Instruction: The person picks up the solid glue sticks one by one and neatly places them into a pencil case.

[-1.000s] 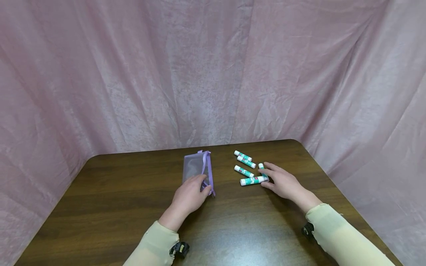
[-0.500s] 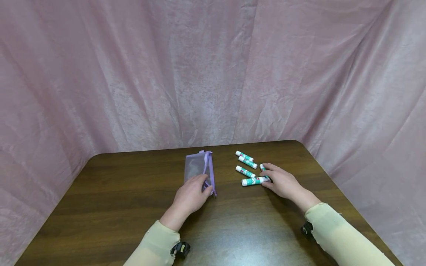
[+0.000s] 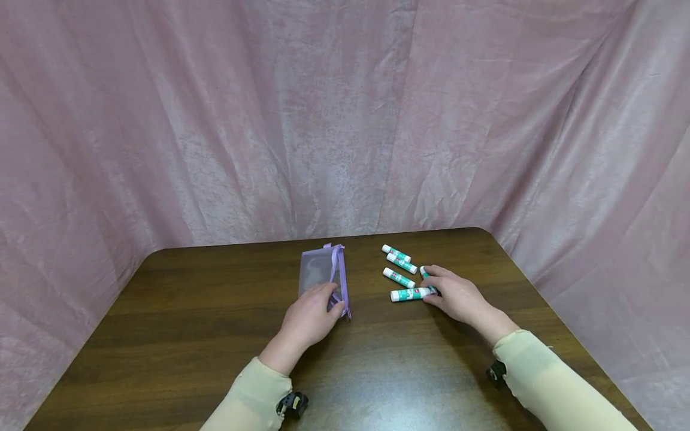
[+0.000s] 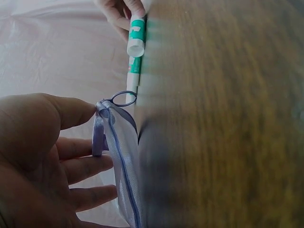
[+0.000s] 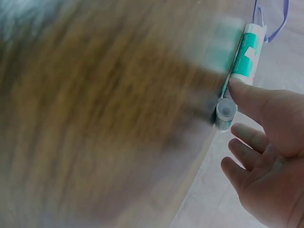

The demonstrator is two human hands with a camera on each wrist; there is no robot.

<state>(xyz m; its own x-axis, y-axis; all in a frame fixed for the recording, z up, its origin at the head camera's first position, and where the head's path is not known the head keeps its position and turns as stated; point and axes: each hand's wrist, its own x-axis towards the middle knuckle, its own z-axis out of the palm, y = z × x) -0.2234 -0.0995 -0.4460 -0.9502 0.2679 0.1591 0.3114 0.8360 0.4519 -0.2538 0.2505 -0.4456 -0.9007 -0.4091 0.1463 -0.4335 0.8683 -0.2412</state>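
Note:
My left hand (image 3: 308,317) pinches the near end of a lilac mesh zip pouch (image 3: 315,268), which lies on the table. In the left wrist view the thumb is at the corner of the pouch (image 4: 124,161) by the zip loop, with the fingers along its other side. My right hand (image 3: 458,299) holds the right end of a large white-and-green glue stick (image 3: 408,294) between thumb and index finger. The other fingers stay loosely spread in the right wrist view. A smaller glue stick (image 3: 424,273) lies right by the fingertips, partly hidden by them.
Three more small glue sticks lie beyond: one in the middle (image 3: 399,278) and a close pair (image 3: 401,263) farther back. They rest on a brown wooden table (image 3: 205,299). A pink curtain (image 3: 323,120) hangs behind the table's back edge.
The head view has shifted very slightly. Both hands stay in place, the left at the pouch and the right at the large glue stick.

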